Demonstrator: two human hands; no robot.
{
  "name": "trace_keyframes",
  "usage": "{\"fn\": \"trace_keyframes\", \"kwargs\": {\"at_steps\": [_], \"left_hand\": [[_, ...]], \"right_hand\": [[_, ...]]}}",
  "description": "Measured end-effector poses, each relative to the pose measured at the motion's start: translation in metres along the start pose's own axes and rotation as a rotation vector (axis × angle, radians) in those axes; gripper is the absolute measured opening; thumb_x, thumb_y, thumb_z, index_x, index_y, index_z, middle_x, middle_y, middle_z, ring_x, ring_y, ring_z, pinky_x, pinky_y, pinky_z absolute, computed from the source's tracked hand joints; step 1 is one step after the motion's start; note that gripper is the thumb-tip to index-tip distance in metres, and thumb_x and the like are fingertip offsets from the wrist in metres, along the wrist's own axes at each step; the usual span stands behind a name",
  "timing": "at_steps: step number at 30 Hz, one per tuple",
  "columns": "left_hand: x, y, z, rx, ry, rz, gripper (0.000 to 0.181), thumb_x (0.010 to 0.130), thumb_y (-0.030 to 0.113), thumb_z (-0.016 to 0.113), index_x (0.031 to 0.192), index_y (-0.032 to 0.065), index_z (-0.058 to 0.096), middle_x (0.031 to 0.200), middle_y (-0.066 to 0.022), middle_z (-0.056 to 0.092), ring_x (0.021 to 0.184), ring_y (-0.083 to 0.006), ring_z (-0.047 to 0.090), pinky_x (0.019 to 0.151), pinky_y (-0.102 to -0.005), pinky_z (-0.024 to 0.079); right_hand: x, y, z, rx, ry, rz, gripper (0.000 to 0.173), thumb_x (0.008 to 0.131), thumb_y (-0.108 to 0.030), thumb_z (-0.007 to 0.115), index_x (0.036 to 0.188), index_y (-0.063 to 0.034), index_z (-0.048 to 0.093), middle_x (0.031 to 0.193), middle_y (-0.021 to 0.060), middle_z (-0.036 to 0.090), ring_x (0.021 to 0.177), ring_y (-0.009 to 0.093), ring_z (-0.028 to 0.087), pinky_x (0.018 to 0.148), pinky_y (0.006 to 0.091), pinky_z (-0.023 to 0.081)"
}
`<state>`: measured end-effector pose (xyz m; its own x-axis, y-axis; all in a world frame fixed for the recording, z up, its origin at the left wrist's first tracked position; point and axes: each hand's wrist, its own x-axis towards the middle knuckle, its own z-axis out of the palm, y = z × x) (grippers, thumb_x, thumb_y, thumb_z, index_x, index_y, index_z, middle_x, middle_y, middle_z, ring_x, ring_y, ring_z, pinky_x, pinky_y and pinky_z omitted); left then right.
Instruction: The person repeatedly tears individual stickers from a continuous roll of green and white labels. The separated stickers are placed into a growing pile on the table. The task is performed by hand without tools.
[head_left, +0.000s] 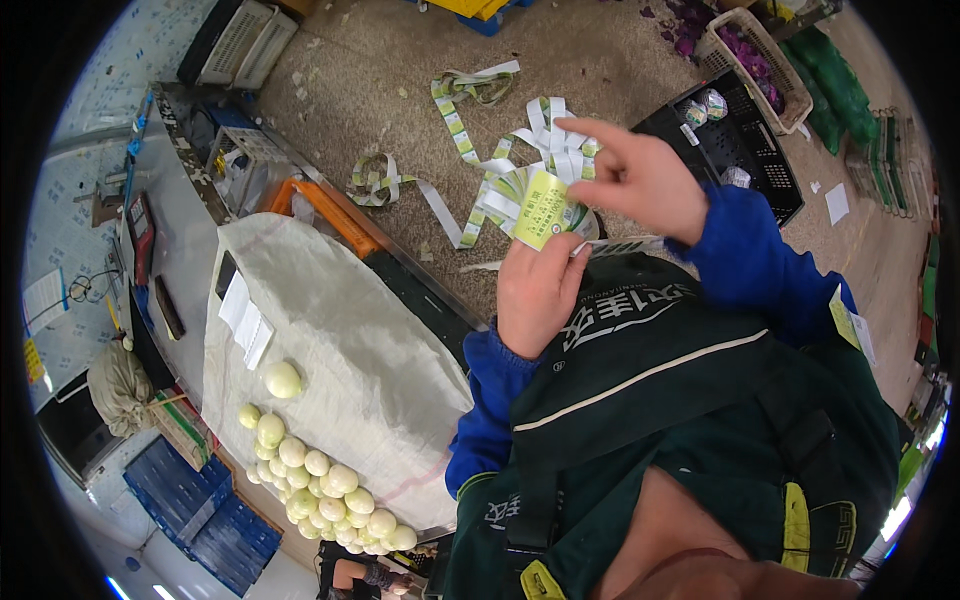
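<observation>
My left hand (536, 289) pinches the lower edge of a green-and-white printed label (541, 210), held in front of my apron. My right hand (637, 172) is just to the right, thumb close to the label's right edge and index finger extended; whether the thumb touches it I cannot tell. Behind and under the label, long looped strips of green and white labels (450, 124) trail over the floor. To the left, a pile of peeled onions (330, 487) rests on a pale woven cloth (360, 352), with a single onion (283, 380) apart from it.
A black crate (757, 150) with wrapped items stands right, beside a pale basket (795, 82) of purple scraps. Green net sacks (832, 90) lie beyond. An orange crate (337, 217) is near the cloth. A folded white paper (246, 319) lies on the cloth. Another person's arm (352, 574) shows at the bottom.
</observation>
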<state>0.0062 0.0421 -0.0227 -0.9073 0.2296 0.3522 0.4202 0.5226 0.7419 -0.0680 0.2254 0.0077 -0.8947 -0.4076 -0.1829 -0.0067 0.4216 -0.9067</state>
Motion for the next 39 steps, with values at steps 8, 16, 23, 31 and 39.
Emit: {"fn": "trace_keyframes", "kwargs": {"at_steps": [8, 16, 23, 31, 39], "left_hand": [[-0.020, -0.021, -0.017, -0.917, -0.211, -0.467, 0.007, 0.084, 0.003, 0.065, 0.091, 0.0044, 0.065, 0.095, -0.0122, 0.062, 0.092, -0.0221, 0.060, 0.085, -0.0307, 0.044], [0.001, 0.005, -0.010, -0.193, 0.011, -0.042, 0.011, 0.079, 0.005, 0.072, 0.089, 0.0054, 0.068, 0.076, -0.0092, 0.064, 0.072, -0.0240, 0.062, 0.064, -0.0326, 0.047], [0.000, 0.003, -0.001, 0.029, 0.013, 0.112, 0.019, 0.072, 0.003, 0.074, 0.090, 0.0067, 0.066, 0.084, -0.0129, 0.065, 0.078, -0.0330, 0.062, 0.071, -0.0386, 0.050], [-0.022, -0.011, 0.002, -0.148, -0.179, -0.093, 0.013, 0.076, 0.004, 0.071, 0.088, 0.0049, 0.065, 0.092, -0.0125, 0.063, 0.087, -0.0322, 0.061, 0.076, -0.0370, 0.050], [-0.021, -0.002, -0.020, -0.706, -0.097, -0.509, 0.009, 0.080, 0.004, 0.069, 0.089, 0.0048, 0.069, 0.087, -0.0089, 0.065, 0.080, -0.0232, 0.061, 0.072, -0.0316, 0.047]], "right_hand": [[0.000, 0.032, -0.007, 0.132, -0.478, -0.026, 0.024, 0.087, -0.017, 0.068, 0.107, -0.0055, 0.063, 0.059, -0.0015, 0.054, 0.051, 0.005, 0.046, 0.049, 0.0253, 0.037], [-0.010, 0.006, -0.041, 0.430, -0.163, 0.189, 0.064, 0.088, -0.012, 0.064, 0.145, -0.0126, 0.036, 0.091, 0.0012, 0.059, 0.063, 0.005, 0.051, 0.053, 0.0185, 0.040], [-0.015, -0.022, 0.012, 0.079, 0.029, -0.131, 0.070, 0.084, -0.009, 0.068, 0.146, -0.0114, 0.035, 0.096, 0.0007, 0.060, 0.060, 0.003, 0.049, 0.052, 0.0191, 0.040], [0.006, 0.012, 0.002, 0.596, -0.412, 0.322, 0.016, 0.087, -0.017, 0.069, 0.094, -0.0030, 0.067, 0.072, -0.0037, 0.059, 0.054, 0.002, 0.045, 0.046, 0.0207, 0.035], [-0.011, 0.036, -0.012, -0.079, -0.365, -0.032, 0.027, 0.083, -0.015, 0.070, 0.109, -0.0067, 0.066, 0.086, 0.0027, 0.063, 0.066, 0.007, 0.051, 0.056, 0.0240, 0.041]]}}
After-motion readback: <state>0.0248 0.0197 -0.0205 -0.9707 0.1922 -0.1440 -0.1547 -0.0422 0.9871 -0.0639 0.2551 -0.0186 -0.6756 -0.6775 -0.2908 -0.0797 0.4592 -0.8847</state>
